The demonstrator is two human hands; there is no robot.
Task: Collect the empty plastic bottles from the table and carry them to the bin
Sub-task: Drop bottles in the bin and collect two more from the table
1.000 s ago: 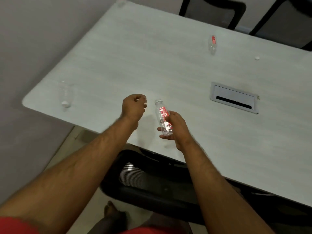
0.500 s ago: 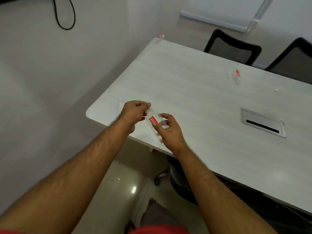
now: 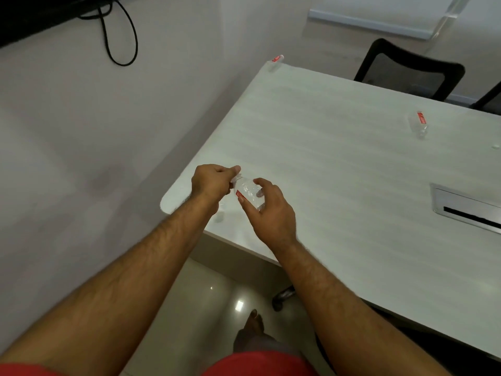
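Held bottle (image 3: 249, 191): small, clear, red label; tilted, cap end toward the left hand, in the air above the near-left corner of the counter (image 3: 339, 169).
Right hand (image 3: 271, 213): wrapped around the bottle's body from below and right, thumb on the near side, forefinger curled over the top.
Left hand (image 3: 212, 183): closed into a loose fist, fingertips pinched on the bottle's cap end, just left of the right hand.
Second bottle (image 3: 420, 123): clear with red label, lying on the counter well beyond and right of the right hand.
Third bottle (image 3: 276, 59): red label, at the counter's far-left corner, well beyond both hands; cannot tell if it lies or stands.
Fourth bottle (image 3: 221, 213): faint clear shape on the counter just under the left wrist, mostly hidden.
Cap (image 3: 496, 146): small white speck right of the second bottle; too small to be certain.
Cable hatch (image 3: 466, 210): grey, with a dark slot, set in the counter far right of the right hand.
Chair (image 3: 406, 70): black, beyond the counter's far edge.
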